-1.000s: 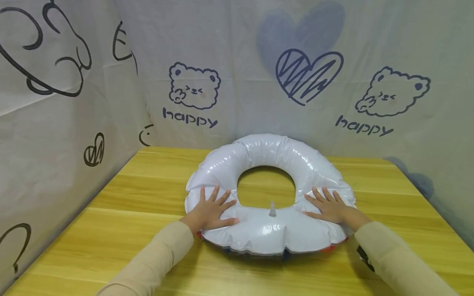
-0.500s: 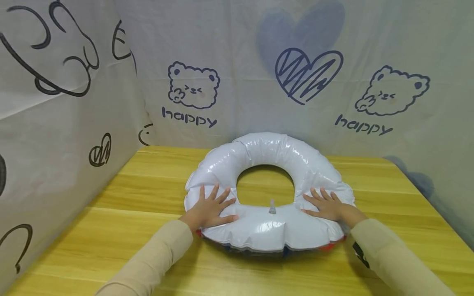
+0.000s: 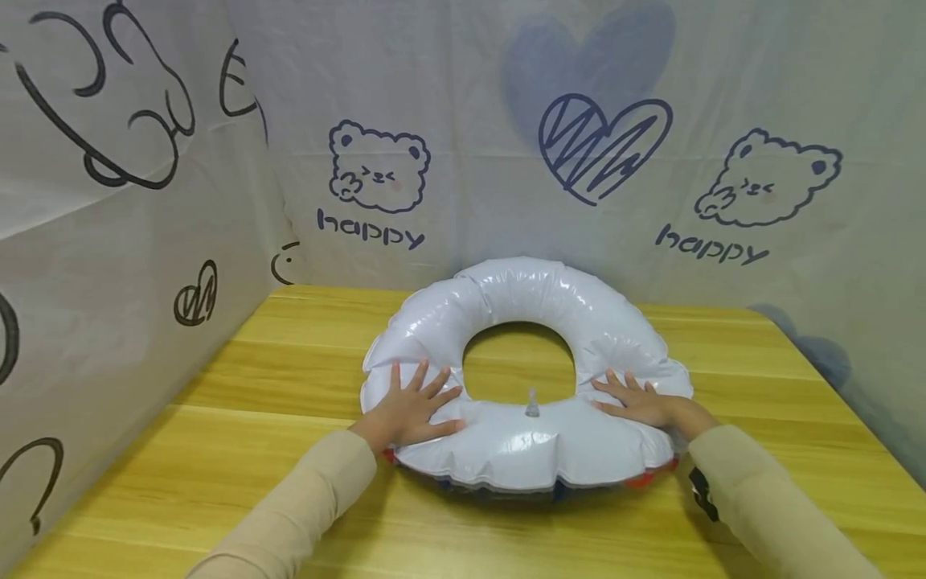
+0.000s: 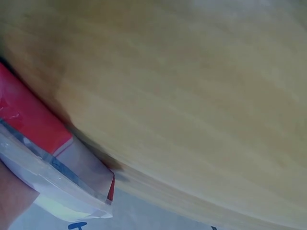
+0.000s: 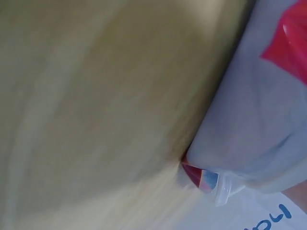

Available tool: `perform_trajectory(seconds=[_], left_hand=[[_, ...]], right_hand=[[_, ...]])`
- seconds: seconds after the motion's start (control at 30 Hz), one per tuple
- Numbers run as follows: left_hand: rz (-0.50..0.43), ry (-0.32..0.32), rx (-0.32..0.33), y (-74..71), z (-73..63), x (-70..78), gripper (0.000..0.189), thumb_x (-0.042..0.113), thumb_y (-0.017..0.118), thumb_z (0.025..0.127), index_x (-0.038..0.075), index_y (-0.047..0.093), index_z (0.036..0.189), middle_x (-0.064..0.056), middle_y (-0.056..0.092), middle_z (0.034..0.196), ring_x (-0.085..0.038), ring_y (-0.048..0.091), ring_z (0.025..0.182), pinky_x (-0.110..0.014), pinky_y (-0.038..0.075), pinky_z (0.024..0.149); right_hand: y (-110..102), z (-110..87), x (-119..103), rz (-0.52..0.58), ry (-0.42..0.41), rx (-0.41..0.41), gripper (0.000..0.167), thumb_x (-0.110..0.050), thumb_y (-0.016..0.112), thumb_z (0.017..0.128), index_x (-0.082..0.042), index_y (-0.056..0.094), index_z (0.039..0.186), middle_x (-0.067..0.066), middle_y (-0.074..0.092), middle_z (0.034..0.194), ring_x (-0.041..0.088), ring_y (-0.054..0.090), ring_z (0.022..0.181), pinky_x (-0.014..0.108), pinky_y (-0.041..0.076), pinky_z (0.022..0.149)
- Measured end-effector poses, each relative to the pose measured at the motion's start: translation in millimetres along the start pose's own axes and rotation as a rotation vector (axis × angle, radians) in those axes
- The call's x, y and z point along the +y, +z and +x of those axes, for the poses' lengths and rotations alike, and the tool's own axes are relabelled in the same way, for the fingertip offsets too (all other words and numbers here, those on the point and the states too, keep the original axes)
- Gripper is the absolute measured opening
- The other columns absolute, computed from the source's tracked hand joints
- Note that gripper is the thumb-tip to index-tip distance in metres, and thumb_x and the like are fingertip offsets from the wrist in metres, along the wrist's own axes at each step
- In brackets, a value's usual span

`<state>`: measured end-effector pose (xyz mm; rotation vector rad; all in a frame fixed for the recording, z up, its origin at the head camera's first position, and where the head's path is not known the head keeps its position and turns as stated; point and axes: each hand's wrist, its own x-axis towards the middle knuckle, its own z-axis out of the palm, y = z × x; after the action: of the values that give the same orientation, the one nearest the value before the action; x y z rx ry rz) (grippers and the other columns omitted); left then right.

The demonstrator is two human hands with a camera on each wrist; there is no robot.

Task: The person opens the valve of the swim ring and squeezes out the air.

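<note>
A white inflatable swim ring [image 3: 499, 450] lies on the table, its near half wrinkled. On its left side my left hand [image 3: 412, 408] rests palm down, fingers spread. My right hand [image 3: 640, 404] presses on the right side, fingers pointing toward the hole. A clear valve [image 3: 532, 406] stands up at the hole's near edge, between the hands. Red and blue show along the ring's underside. In the left wrist view a red and white side of the swim ring [image 4: 36, 112] appears, with a bit of hand below. The right wrist view has its pale side wall [image 5: 240, 110].
The wood-grain table [image 3: 239, 450] extends around the ring. A white cloth [image 3: 477, 217] with printed bears and hearts hangs behind it, close to the ring's far edge, and another cloth wall [image 3: 137, 257] runs along the left. A small black item [image 3: 702, 494] shows beside the right sleeve.
My right hand has shifted slightly and tilted, showing less of its back. The left hand stays in place on the swim ring. The ring looks almost unchanged.
</note>
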<state>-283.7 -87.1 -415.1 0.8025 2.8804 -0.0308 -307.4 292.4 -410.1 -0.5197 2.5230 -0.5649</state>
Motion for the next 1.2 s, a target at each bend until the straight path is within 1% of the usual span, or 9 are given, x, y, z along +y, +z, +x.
perform_trajectory(seconds=[0.07,0.23,0.3,0.47,0.63,0.8,0.93,1.07,1.2], left_hand=[[-0.003,-0.002,-0.005,-0.6,-0.5,0.1,0.087,0.081,0.01,0.08,0.028,0.026,0.147,-0.004,0.01,0.157,-0.037,-0.001,0.144,-0.069,-0.005,0.105],[-0.014,-0.011,-0.004,-2.2,-2.1,2.0,0.077,0.07,0.027,0.088,0.023,0.02,0.149,-0.003,0.011,0.157,-0.037,0.001,0.144,-0.068,-0.004,0.106],[-0.014,-0.02,-0.005,-1.5,-2.6,2.4,0.078,0.069,0.028,0.089,0.021,0.018,0.149,-0.002,0.012,0.157,-0.036,0.001,0.144,-0.068,-0.003,0.106],[-0.026,-0.029,-0.008,-0.8,-2.4,4.5,0.084,0.07,0.029,0.088,0.013,0.018,0.149,-0.003,0.014,0.157,-0.036,0.003,0.144,-0.068,-0.003,0.106],[-0.055,-0.045,-0.011,0.0,2.2,6.4,0.083,0.067,0.035,0.089,0.012,0.017,0.149,-0.002,0.014,0.157,-0.036,0.004,0.144,-0.068,-0.002,0.106],[-0.078,-0.062,-0.043,1.2,7.6,4.0,0.086,0.072,0.032,0.086,0.016,0.017,0.15,0.0,0.012,0.157,-0.035,0.004,0.144,-0.067,-0.003,0.107],[-0.092,-0.068,-0.067,2.7,10.3,0.7,0.089,0.076,0.029,0.083,0.018,0.016,0.15,0.001,0.011,0.157,-0.035,0.005,0.144,-0.066,-0.001,0.107],[-0.113,-0.078,-0.083,3.6,10.7,-0.7,0.091,0.078,0.028,0.082,0.019,0.016,0.15,0.002,0.01,0.157,-0.035,0.007,0.144,-0.066,0.001,0.108],[-0.146,-0.081,-0.093,3.6,10.3,-0.7,0.096,0.082,0.027,0.078,0.019,0.016,0.15,0.002,0.01,0.157,-0.034,0.008,0.144,-0.066,0.002,0.108]], right_hand=[[-0.9,0.8,0.5,0.009,0.0,-0.009,0.078,-0.057,0.036,0.093,-0.004,0.017,0.148,0.03,-0.009,0.151,0.051,-0.016,0.135,0.065,-0.012,0.105],[-0.7,-1.0,-0.8,0.031,-0.008,0.002,0.077,-0.055,0.039,0.093,-0.003,0.019,0.147,0.029,-0.007,0.151,0.051,-0.016,0.135,0.065,-0.013,0.104],[0.4,-1.9,-1.5,0.029,-0.018,0.012,0.077,-0.054,0.04,0.093,-0.003,0.02,0.147,0.029,-0.006,0.151,0.051,-0.015,0.135,0.065,-0.013,0.105],[1.0,-4.8,-2.3,-0.001,-0.034,0.039,0.076,-0.054,0.039,0.093,-0.002,0.022,0.146,0.031,-0.004,0.151,0.052,-0.013,0.135,0.066,-0.011,0.104],[-3.1,-9.6,-3.0,-0.017,-0.033,0.046,0.076,-0.053,0.04,0.093,-0.002,0.023,0.146,0.031,-0.004,0.15,0.053,-0.013,0.135,0.066,-0.012,0.104],[-5.3,-11.9,-5.3,-0.034,-0.033,0.052,0.076,-0.054,0.041,0.092,-0.003,0.024,0.146,0.031,-0.002,0.15,0.053,-0.012,0.135,0.066,-0.012,0.104],[-5.9,-11.5,-6.1,-0.052,-0.042,0.066,0.077,-0.054,0.042,0.092,-0.002,0.024,0.146,0.031,-0.002,0.15,0.054,-0.012,0.135,0.067,-0.011,0.103],[-5.1,-10.9,-6.4,-0.09,-0.041,0.081,0.077,-0.055,0.041,0.092,-0.004,0.022,0.146,0.03,-0.003,0.151,0.053,-0.012,0.135,0.067,-0.01,0.104],[-3.2,-11.4,-5.7,-0.101,-0.056,0.114,0.077,-0.053,0.043,0.091,-0.003,0.024,0.146,0.03,-0.001,0.151,0.053,-0.01,0.135,0.067,-0.01,0.104]])
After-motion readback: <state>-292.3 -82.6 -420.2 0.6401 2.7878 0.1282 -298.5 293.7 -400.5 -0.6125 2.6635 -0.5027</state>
